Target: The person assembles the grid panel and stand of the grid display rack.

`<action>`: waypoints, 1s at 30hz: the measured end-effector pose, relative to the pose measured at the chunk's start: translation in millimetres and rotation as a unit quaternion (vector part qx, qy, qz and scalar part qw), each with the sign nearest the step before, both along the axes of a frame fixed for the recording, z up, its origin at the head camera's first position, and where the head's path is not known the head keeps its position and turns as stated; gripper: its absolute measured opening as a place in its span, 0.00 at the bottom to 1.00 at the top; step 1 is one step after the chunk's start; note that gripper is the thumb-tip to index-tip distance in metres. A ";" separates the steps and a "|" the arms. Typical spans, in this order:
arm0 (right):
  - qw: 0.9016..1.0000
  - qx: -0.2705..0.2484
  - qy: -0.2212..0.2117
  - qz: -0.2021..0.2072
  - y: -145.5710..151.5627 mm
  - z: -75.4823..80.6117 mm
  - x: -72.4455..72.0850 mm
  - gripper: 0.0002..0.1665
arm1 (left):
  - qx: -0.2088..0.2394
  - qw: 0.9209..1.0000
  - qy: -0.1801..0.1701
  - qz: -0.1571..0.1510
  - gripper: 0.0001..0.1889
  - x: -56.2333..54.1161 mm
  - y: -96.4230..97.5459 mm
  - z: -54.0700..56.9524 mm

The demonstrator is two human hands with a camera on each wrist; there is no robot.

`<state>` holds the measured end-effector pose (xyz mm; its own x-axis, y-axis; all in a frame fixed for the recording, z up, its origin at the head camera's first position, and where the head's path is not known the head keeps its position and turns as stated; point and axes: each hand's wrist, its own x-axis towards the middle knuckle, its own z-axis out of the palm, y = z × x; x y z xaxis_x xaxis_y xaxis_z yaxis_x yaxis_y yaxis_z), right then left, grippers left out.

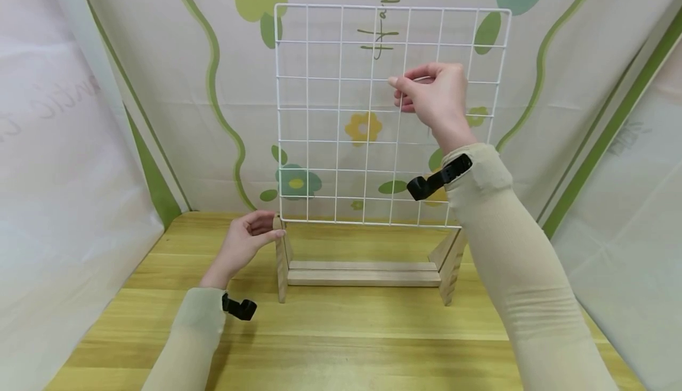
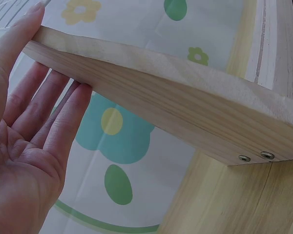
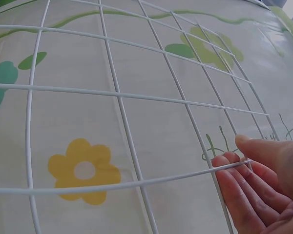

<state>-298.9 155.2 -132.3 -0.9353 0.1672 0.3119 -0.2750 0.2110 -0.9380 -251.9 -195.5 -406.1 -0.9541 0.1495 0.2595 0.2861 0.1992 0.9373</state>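
A white wire grid panel (image 1: 354, 109) stands nearly upright, its lower edge level with the tops of the wooden stand's side pieces. Whether that edge sits in the slots, I cannot tell. My right hand (image 1: 439, 98) pinches the grid's wires between thumb and fingers, right of the middle; in the right wrist view the fingertips (image 3: 229, 163) are around a wire crossing. On the left, my left hand (image 1: 242, 246) holds the top of the stand's left side piece (image 2: 151, 90), thumb on one edge and fingers against its outer face. The stand's crossbar (image 1: 364, 277) joins both sides low down.
The stand rests on a wood-grain table (image 1: 341, 343). Behind it hangs a flower-printed cloth backdrop (image 1: 240, 83), close to the grid. White cloth walls (image 1: 64, 160) flank the table at left and right. Two metal screws (image 2: 267, 155) show low on the left side piece.
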 end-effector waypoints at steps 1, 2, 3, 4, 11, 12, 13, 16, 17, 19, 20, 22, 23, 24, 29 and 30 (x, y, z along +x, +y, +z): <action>1.000 -0.001 -0.001 0.000 -0.3 0.3 -0.9 0.18 | -0.001 1.000 0.002 0.000 0.25 0.1 0.1 0.1; 1.000 -0.001 -0.002 0.000 -0.4 0.5 -1.8 0.17 | -0.002 1.000 0.002 0.000 0.25 0.1 0.2 0.3; 1.000 -0.001 -0.004 0.000 -0.5 0.6 -2.7 0.17 | -0.003 1.000 0.003 0.000 0.25 0.2 0.2 0.4; 1.000 0.000 -0.006 0.000 -0.5 0.6 -3.5 0.17 | -0.002 1.000 0.004 -0.001 0.25 0.3 0.2 0.5; 1.000 0.006 -0.007 -0.005 0.4 0.0 -7.9 0.16 | -0.003 1.000 0.006 0.000 0.24 0.2 1.1 0.1; 1.000 0.004 -0.007 -0.005 0.5 0.0 -8.1 0.16 | -0.004 1.000 0.006 0.001 0.24 0.0 1.4 0.4; 1.000 0.002 -0.006 -0.006 0.6 0.1 -8.2 0.16 | -0.006 1.000 0.006 0.002 0.24 -0.3 1.7 0.5; 1.000 -0.003 -0.004 -0.006 1.0 0.5 -8.0 0.16 | -0.008 1.000 0.007 0.001 0.24 0.6 2.6 2.2; 1.000 -0.005 -0.004 -0.005 1.1 0.6 -7.9 0.16 | -0.009 1.000 0.006 0.001 0.24 1.0 2.7 2.5; 1.000 -0.008 -0.003 -0.006 1.1 1.1 -7.7 0.16 | -0.012 1.000 0.006 0.001 0.24 1.5 2.8 2.8; 1.000 -0.009 -0.002 -0.006 1.0 1.3 -7.6 0.16 | -0.013 1.000 0.006 0.001 0.24 1.6 2.8 2.8; 1.000 -0.010 0.001 -0.006 0.7 1.8 -7.5 0.16 | -0.014 1.000 0.007 0.001 0.25 1.3 2.5 2.6; 1.000 -0.011 0.002 -0.006 0.4 2.1 -7.4 0.16 | -0.014 1.000 0.007 0.002 0.25 0.9 2.3 2.3; 1.000 -0.012 0.003 -0.005 0.1 2.3 -7.3 0.16 | -0.013 1.000 0.007 0.003 0.25 0.7 2.2 2.3; 1.000 -0.011 0.006 -0.002 -2.1 2.7 -6.1 0.16 | -0.014 1.000 0.008 0.005 0.25 0.3 1.2 1.3; 1.000 -0.010 0.005 -0.001 -2.5 2.6 -5.8 0.17 | -0.014 1.000 0.007 0.006 0.24 0.4 1.1 1.2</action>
<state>-304.7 152.7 -129.8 -0.9317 0.1757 0.3180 -0.2844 0.1920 -0.9393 -251.4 -194.4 -404.9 -0.9520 0.1458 0.2692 0.2972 0.2289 0.9270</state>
